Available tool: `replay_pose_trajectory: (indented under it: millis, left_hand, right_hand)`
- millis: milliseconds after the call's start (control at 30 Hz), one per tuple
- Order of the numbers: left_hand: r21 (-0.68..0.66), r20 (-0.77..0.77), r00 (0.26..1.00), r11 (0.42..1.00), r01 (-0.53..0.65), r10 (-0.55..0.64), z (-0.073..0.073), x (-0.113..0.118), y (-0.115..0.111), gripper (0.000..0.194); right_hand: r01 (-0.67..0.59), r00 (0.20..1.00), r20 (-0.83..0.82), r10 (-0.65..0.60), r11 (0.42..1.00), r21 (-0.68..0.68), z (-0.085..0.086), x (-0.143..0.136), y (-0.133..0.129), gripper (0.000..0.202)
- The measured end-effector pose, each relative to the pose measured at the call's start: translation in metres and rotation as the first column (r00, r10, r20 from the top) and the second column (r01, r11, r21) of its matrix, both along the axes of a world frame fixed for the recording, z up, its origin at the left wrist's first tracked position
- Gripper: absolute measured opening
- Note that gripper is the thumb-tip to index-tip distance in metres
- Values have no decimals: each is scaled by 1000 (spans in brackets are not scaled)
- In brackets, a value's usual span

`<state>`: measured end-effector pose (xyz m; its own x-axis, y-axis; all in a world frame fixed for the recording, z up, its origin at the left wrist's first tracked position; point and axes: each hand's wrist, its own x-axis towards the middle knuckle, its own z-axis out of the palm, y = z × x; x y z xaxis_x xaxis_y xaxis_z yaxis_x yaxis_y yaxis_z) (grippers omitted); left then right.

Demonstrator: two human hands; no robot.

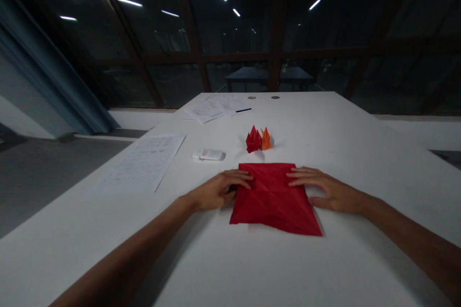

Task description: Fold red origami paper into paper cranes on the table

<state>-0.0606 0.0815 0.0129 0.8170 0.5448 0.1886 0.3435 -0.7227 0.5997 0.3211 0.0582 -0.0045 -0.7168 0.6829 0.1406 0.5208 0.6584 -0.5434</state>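
Note:
A red square of origami paper [275, 196] with crossing creases lies in front of me, its near edge slightly lifted and wavy. My left hand [219, 189] rests at the paper's left side, fingers stretched over the upper left part and thumb beside the edge. On the opposite side, my right hand [322, 189] touches the upper right part with extended fingers, its thumb apart near the right edge. Just beyond the paper stand a red folded paper figure [253, 140] and an orange folded paper figure [266, 139], close together.
A white remote-like device [209, 154] lies left of the figures. Printed sheets [144, 160] cover part of the table's left side, and more papers [212, 107] lie farther back by a black strip [243, 110]. Two round discs [275, 97] sit near the white table's [360, 153] far edge.

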Motion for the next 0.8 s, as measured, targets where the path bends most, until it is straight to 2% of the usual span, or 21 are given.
replay_pose_trajectory:
  millis: [133, 233, 333, 433, 533, 633, 733, 767, 800]
  left_hand:
    - [-55, 83, 995, 997, -59, 63, -1, 1, 1, 29]
    - [-105, 101, 977, 979, -175, 185, -2, 2, 0, 29]
    - [-132, 92, 961, 959, -249, 262, -4, 5, -1, 29]
    - [-47, 98, 945, 950, -309, 312, -6, 6, 0, 30]
    - [108, 87, 928, 922, -371, 364, -8, 7, 1, 27]
    - [172, 79, 902, 886, -431, 424, -9, 10, 2, 23]
    - [193, 58, 897, 877, -440, 437, -11, 12, 0, 19]
    - [213, 46, 898, 874, -437, 438, -11, 12, -1, 17]
    - [244, 40, 896, 865, -437, 441, -11, 13, -3, 15]
  right_hand:
    - [34, 999, 39, -34, 999, -1, 5, -8, -4, 47]
    - [56, 998, 36, -58, 997, 60, 0, -13, -4, 38]
    - [118, 992, -66, -110, 986, 121, -10, -16, -1, 28]
    - [243, 956, -195, -221, 965, 95, -13, -20, 1, 27]
    - [288, 940, -185, -285, 958, -16, -9, -23, 2, 30]
    - [368, 905, -200, -374, 927, -70, -8, -24, 3, 35]
    - [446, 861, -232, -452, 891, -82, -14, -24, 4, 15]
    - [470, 840, -265, -474, 879, -82, -17, -24, 4, 16]
    - [499, 805, -327, -494, 863, -74, -19, -26, 2, 30]
